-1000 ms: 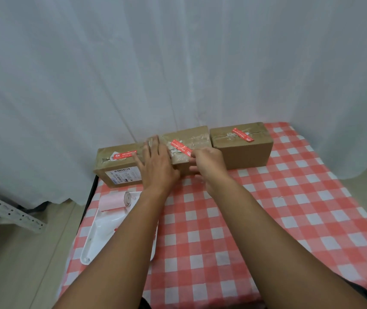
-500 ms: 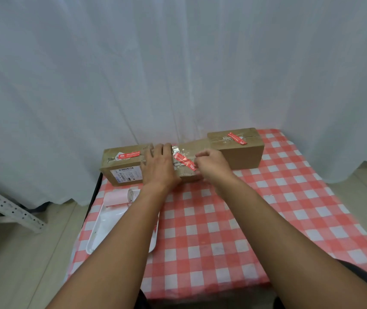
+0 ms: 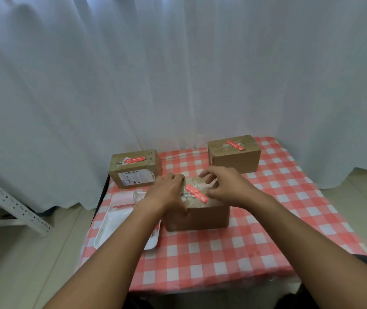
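The middle cardboard box (image 3: 198, 216) stands on the table (image 3: 222, 253), near the middle of the red-and-white checked cloth and in front of the two other boxes. Its top is covered in crinkled clear tape and carries a red sticker (image 3: 196, 193). The left hand (image 3: 169, 190) lies over the box's top left corner, its grip closed on the box with the fingers curled over the far edge and the thumb down the front face. The right hand (image 3: 227, 186) sits over the top right part, fingers bent like a claw with the tips at the tape just beside the sticker; whether that grip pinches any tape I cannot tell. The left box (image 3: 134, 168) and the right box (image 3: 234, 157) stand well apart at the back by the white curtain (image 3: 178, 74). A white tray (image 3: 117, 224) lies just left of the middle box, partly under the left forearm, with a pink paper roll (image 3: 122, 198) at its far end.
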